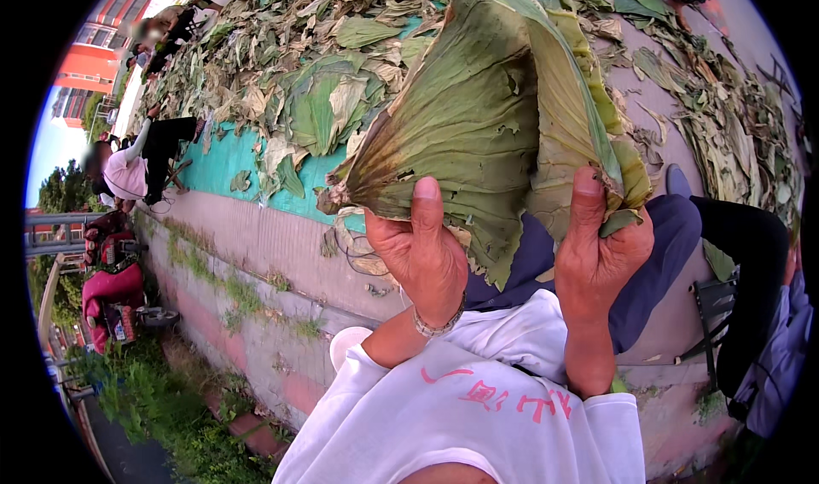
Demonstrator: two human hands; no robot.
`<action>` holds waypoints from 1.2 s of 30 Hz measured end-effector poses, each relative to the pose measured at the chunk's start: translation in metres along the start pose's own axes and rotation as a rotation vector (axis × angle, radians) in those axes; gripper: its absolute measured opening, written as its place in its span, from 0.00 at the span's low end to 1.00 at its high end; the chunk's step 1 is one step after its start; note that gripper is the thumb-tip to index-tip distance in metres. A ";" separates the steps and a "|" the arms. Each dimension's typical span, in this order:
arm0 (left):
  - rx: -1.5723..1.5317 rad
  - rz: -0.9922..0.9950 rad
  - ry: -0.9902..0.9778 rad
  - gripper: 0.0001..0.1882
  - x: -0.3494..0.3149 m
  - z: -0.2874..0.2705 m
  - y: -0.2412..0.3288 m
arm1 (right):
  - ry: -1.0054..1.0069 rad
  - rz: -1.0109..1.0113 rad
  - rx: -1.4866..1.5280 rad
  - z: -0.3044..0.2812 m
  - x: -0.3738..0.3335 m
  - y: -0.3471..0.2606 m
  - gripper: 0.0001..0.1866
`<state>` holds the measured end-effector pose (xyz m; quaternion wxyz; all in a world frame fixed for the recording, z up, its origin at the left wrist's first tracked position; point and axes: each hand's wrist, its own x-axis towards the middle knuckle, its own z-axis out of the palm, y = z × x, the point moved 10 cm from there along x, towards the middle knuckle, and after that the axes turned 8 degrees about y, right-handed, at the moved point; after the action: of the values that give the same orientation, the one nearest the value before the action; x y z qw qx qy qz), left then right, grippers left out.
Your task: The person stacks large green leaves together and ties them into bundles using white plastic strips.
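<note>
Both my hands hold up a large, dry green-brown lotus leaf [452,134], folded and creased, with veins fanning out from a brown corner at its lower left. My left hand [422,249] grips its lower edge, thumb on the near face and fingers mostly hidden behind. My right hand [601,253] pinches the yellower folded part [567,117] at the right in the same way. Small holes and ragged edges show in the leaf. Past it, a broad heap of similar dried leaves [328,100] covers the ground.
A teal sheet [222,166] lies under part of the heap. More leaves [725,125] are spread at the right. Close on my right sits a person in dark trousers [751,253] by a folding stool [712,313]. At the left are a seated person [128,172], a parked scooter [115,300] and a weedy kerb.
</note>
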<state>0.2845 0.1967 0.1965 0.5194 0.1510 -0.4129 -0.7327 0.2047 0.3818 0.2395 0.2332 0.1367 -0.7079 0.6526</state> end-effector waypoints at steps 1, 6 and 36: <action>-0.032 -0.005 -0.013 0.20 -0.003 0.005 0.000 | -0.021 -0.040 0.004 0.005 0.000 -0.004 0.12; 0.048 -0.032 -0.058 0.15 -0.015 0.012 -0.005 | -0.130 -0.173 0.012 0.028 -0.009 -0.017 0.14; 0.045 0.016 -0.119 0.14 -0.001 0.007 -0.008 | -0.172 0.014 -0.067 0.017 -0.012 0.010 0.11</action>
<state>0.2751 0.2018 0.1943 0.4961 0.1154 -0.4607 -0.7268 0.2077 0.3648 0.2244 0.1714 0.1794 -0.7476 0.6160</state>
